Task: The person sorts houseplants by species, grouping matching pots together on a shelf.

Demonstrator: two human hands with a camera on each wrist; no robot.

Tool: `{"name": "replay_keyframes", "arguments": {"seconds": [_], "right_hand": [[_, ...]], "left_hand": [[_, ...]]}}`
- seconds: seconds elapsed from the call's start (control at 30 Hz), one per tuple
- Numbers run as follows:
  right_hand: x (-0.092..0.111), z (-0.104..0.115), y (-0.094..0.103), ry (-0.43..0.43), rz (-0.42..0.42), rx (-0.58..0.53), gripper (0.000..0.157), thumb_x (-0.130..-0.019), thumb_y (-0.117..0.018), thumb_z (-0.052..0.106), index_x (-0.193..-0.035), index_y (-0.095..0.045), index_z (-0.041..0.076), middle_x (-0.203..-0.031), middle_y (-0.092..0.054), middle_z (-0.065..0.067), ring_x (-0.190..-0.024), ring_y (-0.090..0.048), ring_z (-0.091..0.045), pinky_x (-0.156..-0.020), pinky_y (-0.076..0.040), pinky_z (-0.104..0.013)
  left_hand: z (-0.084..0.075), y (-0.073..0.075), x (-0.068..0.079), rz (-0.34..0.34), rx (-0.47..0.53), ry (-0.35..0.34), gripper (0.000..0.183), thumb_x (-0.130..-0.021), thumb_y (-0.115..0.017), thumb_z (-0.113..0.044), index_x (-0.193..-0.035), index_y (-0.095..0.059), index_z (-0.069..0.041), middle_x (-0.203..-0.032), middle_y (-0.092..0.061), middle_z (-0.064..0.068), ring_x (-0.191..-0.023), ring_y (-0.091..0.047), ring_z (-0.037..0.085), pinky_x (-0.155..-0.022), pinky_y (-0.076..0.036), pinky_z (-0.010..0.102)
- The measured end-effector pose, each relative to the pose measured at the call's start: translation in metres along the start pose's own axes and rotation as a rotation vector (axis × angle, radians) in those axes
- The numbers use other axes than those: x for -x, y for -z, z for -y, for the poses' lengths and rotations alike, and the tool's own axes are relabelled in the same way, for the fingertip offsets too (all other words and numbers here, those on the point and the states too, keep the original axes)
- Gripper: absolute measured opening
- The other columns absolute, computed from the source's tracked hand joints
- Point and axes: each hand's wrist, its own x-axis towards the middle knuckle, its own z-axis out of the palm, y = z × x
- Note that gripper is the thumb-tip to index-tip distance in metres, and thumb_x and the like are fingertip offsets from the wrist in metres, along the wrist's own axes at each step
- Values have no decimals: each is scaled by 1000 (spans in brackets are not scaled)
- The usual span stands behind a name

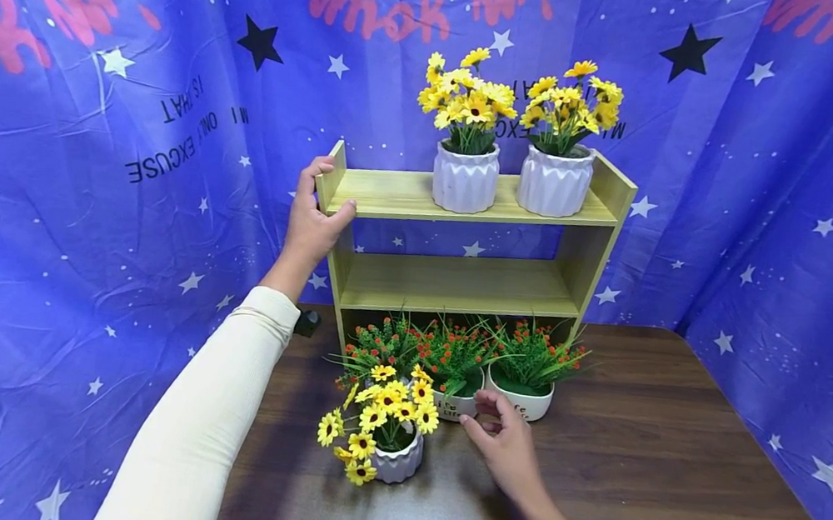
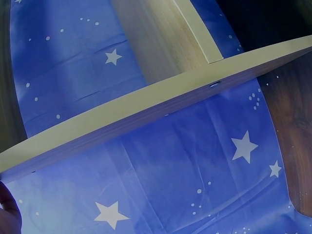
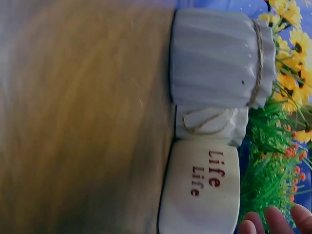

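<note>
In the head view, my left hand (image 1: 311,229) holds the left side panel of a light wooden shelf (image 1: 452,284), thumb over the top board's front edge. My right hand (image 1: 507,453) is over the table with fingers loosely bent, holding nothing, close to the white "Life" pots. A ribbed white pot of yellow flowers (image 1: 399,462) stands left of it. Behind are red-flowered green plants, two in smooth white pots: a middle pot (image 1: 458,406) and a right pot (image 1: 530,405). The right wrist view shows the ribbed pot (image 3: 214,58) with twine around its neck.
On the top board, right of centre, stand two more ribbed pots of yellow flowers, one (image 1: 465,181) beside the other (image 1: 555,181). The shelf stands on a dark wooden table (image 1: 653,467), against a blue star-patterned cloth (image 1: 70,260).
</note>
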Motion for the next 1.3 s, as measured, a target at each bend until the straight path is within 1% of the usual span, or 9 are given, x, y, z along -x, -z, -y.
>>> {"name": "replay_keyframes", "arguments": {"seconds": [0.1,0.23,0.33,0.47,0.67,0.87,1.03,1.17,1.3], "right_hand": [[3,-1,-5,-12,25,6,41,-83,-80,9,-119,-63,-1,-117,-67,-17,-106,-63,-36,-84,-55,-45],[8,-2,-13,-26,67,6,40,-82,-80,11,-118,-64,2,-117,-67,-15,-106,-63,-38,-82,-56,-40],[10,-2,-17,-32,95,2,41,-82,-81,11,-119,-64,4,-117,-67,-14,-106,-62,-39,-83,-56,-42],[12,-1,-21,-34,121,-10,42,-81,-80,8,-119,-63,2,-116,-66,-17,-106,-61,-41,-83,-55,-48],[14,0,-26,-36,172,-27,42,-81,-78,4,-119,-62,-1,-118,-66,-19,-106,-62,-41,-84,-54,-51],[18,1,-31,-36,217,-8,44,-81,-79,13,-121,-62,3,-118,-66,-14,-107,-62,-36,-83,-55,-47],[22,1,-36,-36,268,7,50,-82,-80,19,-123,-59,1,-114,-65,-17,-105,-62,-37,-82,-56,-42],[26,1,-40,-34,326,-26,48,-83,-80,20,-121,-59,0,-112,-66,-19,-102,-64,-38,-83,-56,-41],[29,2,-45,-40,378,-58,47,-82,-80,21,-121,-59,4,-114,-66,-15,-103,-64,-33,-84,-56,-38]], "left_hand": [[0,0,0,4,-4,-2,49,-80,-65,10,-124,-44,12,-145,-42,27,-131,-43,32,-105,-37,34],[-1,-1,-1,-1,-15,-39,49,-80,-65,12,-123,-43,15,-143,-43,30,-132,-42,33,-108,-33,31],[-2,-1,-1,-5,-19,-50,49,-79,-65,13,-123,-43,16,-143,-43,31,-133,-42,34,-109,-32,29],[-2,-1,-1,-4,-20,-45,49,-79,-65,13,-123,-44,15,-144,-43,30,-134,-41,33,-109,-31,26],[-1,-1,-1,-4,-14,-46,49,-79,-65,13,-123,-44,15,-144,-43,31,-135,-41,33,-109,-31,25],[-2,-1,-1,-4,-13,-46,49,-79,-65,13,-124,-43,15,-143,-43,31,-134,-41,33,-110,-31,26],[-2,-1,-1,0,-11,-30,50,-80,-65,12,-125,-43,15,-144,-43,30,-134,-42,32,-109,-32,28],[-3,0,0,2,-4,-26,49,-80,-64,13,-124,-43,15,-144,-42,30,-134,-41,32,-109,-31,27],[-3,0,0,3,-2,-27,49,-80,-64,13,-124,-43,15,-144,-42,30,-134,-41,32,-108,-32,26]]}}
